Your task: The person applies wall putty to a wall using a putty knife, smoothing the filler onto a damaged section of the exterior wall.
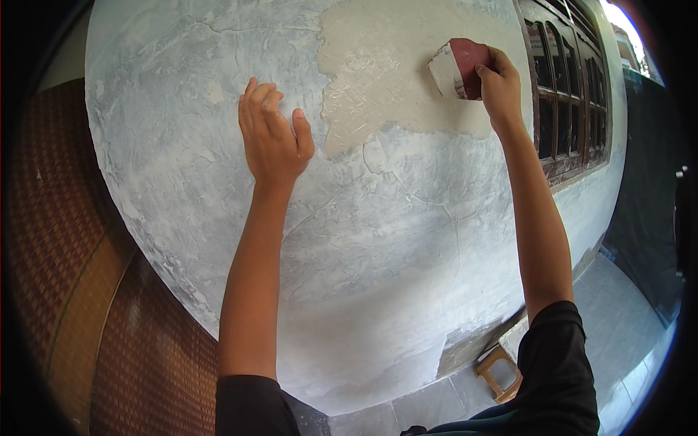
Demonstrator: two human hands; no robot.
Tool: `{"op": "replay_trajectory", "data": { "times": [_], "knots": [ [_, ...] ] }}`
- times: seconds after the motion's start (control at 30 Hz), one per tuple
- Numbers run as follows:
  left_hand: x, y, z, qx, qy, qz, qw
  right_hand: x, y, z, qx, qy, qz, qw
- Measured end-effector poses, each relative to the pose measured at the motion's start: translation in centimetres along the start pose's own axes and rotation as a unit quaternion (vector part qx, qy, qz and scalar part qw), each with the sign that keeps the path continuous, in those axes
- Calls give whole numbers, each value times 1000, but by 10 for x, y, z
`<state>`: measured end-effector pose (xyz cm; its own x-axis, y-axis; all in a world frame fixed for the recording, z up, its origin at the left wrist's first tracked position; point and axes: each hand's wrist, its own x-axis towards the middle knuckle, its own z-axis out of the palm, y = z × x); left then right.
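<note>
OK, w/ my R hand [502, 89] pinching the maroon putty scraper [470, 67] & L hand [273, 139] empty, loosely spread, I should keep pressure even over the beige filler [392, 94].

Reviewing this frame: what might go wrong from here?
The flat dark-red scraper with a whitish edge in the right hand is near the brown wooden window and might knock it. The glossy beige paste patch looks ridged and may dry uneven. Thin cracks below it in the pale blue-grey wall might spread.
</note>
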<state>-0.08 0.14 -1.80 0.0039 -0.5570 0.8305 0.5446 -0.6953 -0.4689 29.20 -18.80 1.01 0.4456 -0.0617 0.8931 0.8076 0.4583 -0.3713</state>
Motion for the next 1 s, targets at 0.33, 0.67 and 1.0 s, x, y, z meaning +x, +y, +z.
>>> {"op": "replay_trajectory", "data": {
  "times": [0.33,0.67,1.0],
  "knots": [
    [-30,94,13,-159,-68,34,984,-80,36,-87,67,-71,131,987],
    [-106,311,19,-391,-208,-90,892,-162,93,-194,82,-81,274,955],
    [-155,414,23,-476,-380,-119,784,-230,150,-280,52,-63,406,910]
  ]
}}
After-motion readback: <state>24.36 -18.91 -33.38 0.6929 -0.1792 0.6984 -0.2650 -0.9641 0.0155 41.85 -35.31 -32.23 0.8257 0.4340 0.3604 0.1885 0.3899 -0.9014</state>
